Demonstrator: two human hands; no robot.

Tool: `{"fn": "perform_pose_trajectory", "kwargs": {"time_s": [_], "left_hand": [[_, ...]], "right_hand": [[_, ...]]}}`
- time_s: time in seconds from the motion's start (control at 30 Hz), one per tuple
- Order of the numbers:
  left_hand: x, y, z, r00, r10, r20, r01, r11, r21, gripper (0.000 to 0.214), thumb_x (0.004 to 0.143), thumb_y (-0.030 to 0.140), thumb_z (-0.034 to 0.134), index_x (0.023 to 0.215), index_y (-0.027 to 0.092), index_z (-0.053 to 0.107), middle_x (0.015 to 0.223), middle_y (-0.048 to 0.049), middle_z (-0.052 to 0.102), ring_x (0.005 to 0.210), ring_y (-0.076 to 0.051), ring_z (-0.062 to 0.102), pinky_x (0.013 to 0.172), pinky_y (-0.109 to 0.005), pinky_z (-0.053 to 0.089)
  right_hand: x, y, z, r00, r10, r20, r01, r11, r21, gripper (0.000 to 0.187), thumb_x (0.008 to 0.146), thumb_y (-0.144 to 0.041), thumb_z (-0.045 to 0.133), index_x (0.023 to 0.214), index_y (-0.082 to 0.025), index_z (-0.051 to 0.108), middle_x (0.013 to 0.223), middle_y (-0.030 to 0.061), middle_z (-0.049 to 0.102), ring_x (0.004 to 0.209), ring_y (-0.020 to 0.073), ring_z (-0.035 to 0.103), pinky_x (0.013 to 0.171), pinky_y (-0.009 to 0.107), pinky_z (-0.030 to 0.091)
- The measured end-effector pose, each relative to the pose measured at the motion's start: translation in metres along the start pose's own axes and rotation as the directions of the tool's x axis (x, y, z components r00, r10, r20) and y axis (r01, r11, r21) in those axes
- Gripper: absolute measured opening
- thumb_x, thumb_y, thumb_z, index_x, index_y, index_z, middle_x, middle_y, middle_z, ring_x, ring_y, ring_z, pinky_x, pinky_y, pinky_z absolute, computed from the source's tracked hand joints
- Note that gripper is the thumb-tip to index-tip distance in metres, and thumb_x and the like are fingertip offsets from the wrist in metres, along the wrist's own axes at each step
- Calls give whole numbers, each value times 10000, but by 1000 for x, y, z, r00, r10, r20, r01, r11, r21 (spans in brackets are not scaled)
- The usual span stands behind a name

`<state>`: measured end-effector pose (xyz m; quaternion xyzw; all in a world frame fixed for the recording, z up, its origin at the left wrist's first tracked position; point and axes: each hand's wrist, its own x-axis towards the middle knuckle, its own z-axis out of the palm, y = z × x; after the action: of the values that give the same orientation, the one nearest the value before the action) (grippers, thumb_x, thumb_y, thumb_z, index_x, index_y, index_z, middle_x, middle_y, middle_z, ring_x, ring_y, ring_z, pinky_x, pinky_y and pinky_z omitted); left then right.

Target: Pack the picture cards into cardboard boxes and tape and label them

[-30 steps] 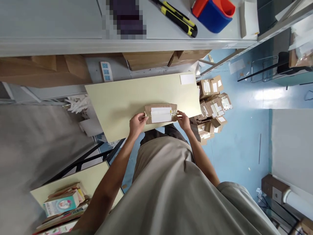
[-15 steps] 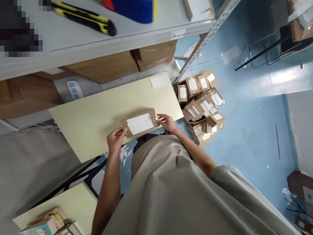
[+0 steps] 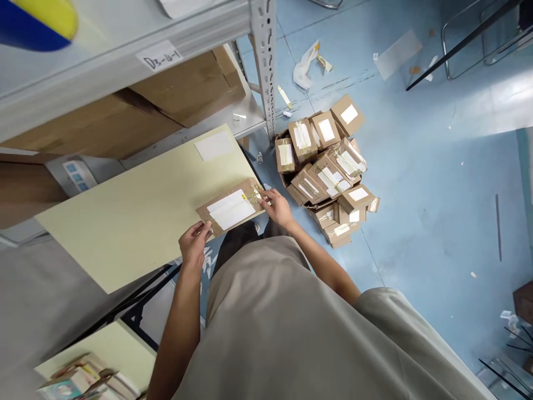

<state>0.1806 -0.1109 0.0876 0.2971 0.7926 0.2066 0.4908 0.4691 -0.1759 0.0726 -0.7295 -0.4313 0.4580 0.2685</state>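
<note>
A flat brown cardboard box (image 3: 202, 213) with a white label (image 3: 231, 209) on top and clear tape at its ends is held between my two hands, over the front edge of a pale yellow table (image 3: 125, 222). My left hand (image 3: 194, 242) grips its left near corner, thumb on top. At the taped right end, my right hand (image 3: 276, 208) pinches the box, fingers closed on the edge. The undersides of the fingers are hidden. Farther back on the table lies a white sheet of paper (image 3: 214, 145).
Several labelled cardboard boxes (image 3: 328, 178) are heaped on the blue floor to the right. A grey metal shelf (image 3: 263, 66) with large cartons (image 3: 183, 89) stands beyond the table. Paper scraps (image 3: 306, 66) litter the floor. A second table (image 3: 129, 347) at lower left bears small boxes.
My view has swung to the right, so the table and shelf sit farther left and more floor shows. Both hands still hold the box, now nearer the table's right end.
</note>
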Motion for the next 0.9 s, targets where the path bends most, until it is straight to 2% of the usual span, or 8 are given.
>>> {"fn": "perform_pose_trajectory", "kwargs": {"time_s": [0.27,0.43,0.57,0.63,0.7,0.77,0.83,0.9], "left_hand": [[-7,4,12,998,-7,-62,1,995,-101,264,762,186,941,978,157,793,977,-46,820,992,-183,805,1155,-425,658],[-10,1,21,997,22,-78,-27,998,-63,262,784,223,913,1001,153,783,993,-57,825,1007,-205,809,1146,-457,666],[-16,5,36,994,96,-41,-95,995,31,328,797,320,893,1046,133,790,1015,-87,832,985,-239,820,1106,-492,686],[-23,13,52,983,181,28,-183,980,77,368,811,377,885,1076,134,809,1050,-107,842,978,-260,831,1077,-491,695],[-31,26,76,950,283,133,-296,951,92,394,830,406,874,1124,147,832,1111,-125,853,1002,-280,842,1065,-473,694],[-41,43,110,900,364,239,-393,916,83,405,836,388,869,1166,154,843,1161,-146,854,1052,-298,846,1063,-452,690],[-53,62,148,824,457,334,-501,863,55,414,865,367,850,1225,164,841,1252,-160,833,1113,-297,837,1080,-429,680],[-70,78,188,754,541,372,-582,814,-4,442,887,350,844,1290,170,826,1399,-180,771,1158,-288,821,1046,-400,693]], "right_hand": [[3,23,14,997,-42,-57,48,994,100,358,1158,-337,652,1494,-290,764,1378,91,747,1092,226,799,998,331,637],[5,31,10,996,-61,-67,69,991,119,351,1143,-340,674,1476,-289,773,1380,85,748,1058,222,791,1028,347,634],[9,44,-6,990,-75,-120,91,987,130,361,1142,-361,639,1457,-265,788,1361,99,755,1071,243,780,1043,374,637],[10,55,-22,979,-77,-188,104,985,138,392,1147,-402,604,1451,-249,798,1338,115,762,1087,261,774,1056,390,639],[14,69,-47,958,-60,-279,107,982,155,444,1150,-451,567,1454,-226,800,1336,138,767,1110,277,767,1063,409,644],[20,84,-79,921,-43,-387,113,981,159,491,1144,-509,557,1449,-212,803,1348,160,773,1181,300,753,1093,447,642],[29,98,-118,881,-64,-469,145,980,138,527,1150,-525,522,1458,-197,798,1375,180,775,1256,317,742,1152,506,621],[41,111,-160,846,-101,-524,176,980,96,554,1158,-518,482,1489,-187,777,1388,191,783,1280,321,744,1170,550,615]]}}
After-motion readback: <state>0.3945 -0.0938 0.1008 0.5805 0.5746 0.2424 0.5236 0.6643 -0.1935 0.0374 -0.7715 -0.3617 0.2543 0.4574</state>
